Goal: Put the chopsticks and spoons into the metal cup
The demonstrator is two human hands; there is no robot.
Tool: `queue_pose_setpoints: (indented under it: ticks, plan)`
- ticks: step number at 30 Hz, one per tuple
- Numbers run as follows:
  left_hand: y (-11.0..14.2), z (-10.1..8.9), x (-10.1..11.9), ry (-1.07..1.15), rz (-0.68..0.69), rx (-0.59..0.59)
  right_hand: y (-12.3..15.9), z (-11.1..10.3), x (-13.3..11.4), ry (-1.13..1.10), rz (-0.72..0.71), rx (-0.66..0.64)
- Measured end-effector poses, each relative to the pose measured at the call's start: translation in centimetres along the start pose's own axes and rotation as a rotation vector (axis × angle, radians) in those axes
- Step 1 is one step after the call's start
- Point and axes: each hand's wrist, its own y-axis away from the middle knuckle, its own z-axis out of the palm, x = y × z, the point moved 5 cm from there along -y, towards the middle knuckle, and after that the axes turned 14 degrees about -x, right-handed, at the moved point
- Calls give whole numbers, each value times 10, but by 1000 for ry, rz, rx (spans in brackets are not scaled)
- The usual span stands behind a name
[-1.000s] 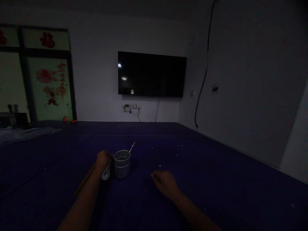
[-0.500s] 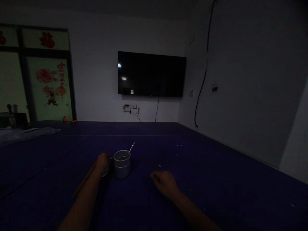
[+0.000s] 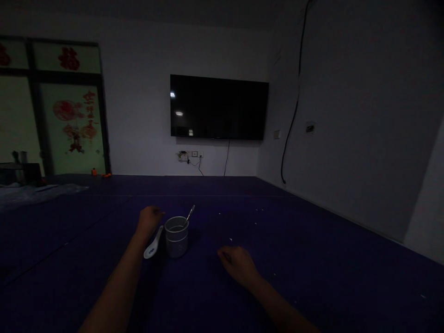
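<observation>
On the far left, a bunched clear plastic sheet (image 3: pixel 38 195) lies on the dark purple worktop (image 3: pixel 215 291). Next comes the left hand (image 3: pixel 150 221), reaching out from the person's left arm. Its fingers are bent, with the tips pointing right, toward the cup. It is too dark to tell just how far open this hand is, or if it has hold of anything.

Just to the right of that hand and nearer to the person lies the white spoon (image 3: pixel 152 249). Its round end points back toward the person and has a blue mark inside (a bit like a little flower). Its handle slants away, up to the left side of the gray cup (image 3: pixel 176 243). The left fingertips look a little past the end of the handle, not on it.

The cup stands upright between the two hands, much nearer the left one. A thin shiny handle (image 3: pixel 190 212) leans out over its right side.

The right hand (image 3: pixel 238 263) is well apart from the cup, farther right. It is curled into a loose fist, and nothing shows in it. Small white bits (image 3: pixel 231 239) are scattered on the worktop around there.
</observation>
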Motion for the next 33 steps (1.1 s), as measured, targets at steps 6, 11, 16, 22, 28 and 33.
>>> queue_pose_setpoints:
  ticks: [6,11,16,22,28,33]
  plan:
    - [10,-19,53,100,238,39,-1,2,0,20,9,-5]
    - [23,-3,92,-42,400,-143,-3,5,3,-10,7,-22]
    - [30,17,102,-247,385,-198,-3,5,4,-17,-11,-2]
    - [30,27,99,-282,335,-257,-1,2,1,-11,-5,-23]
    - [26,22,94,-228,290,-262,-1,2,1,-5,1,-26]
    - [22,2,92,-98,286,-187,-2,2,2,1,17,-50]
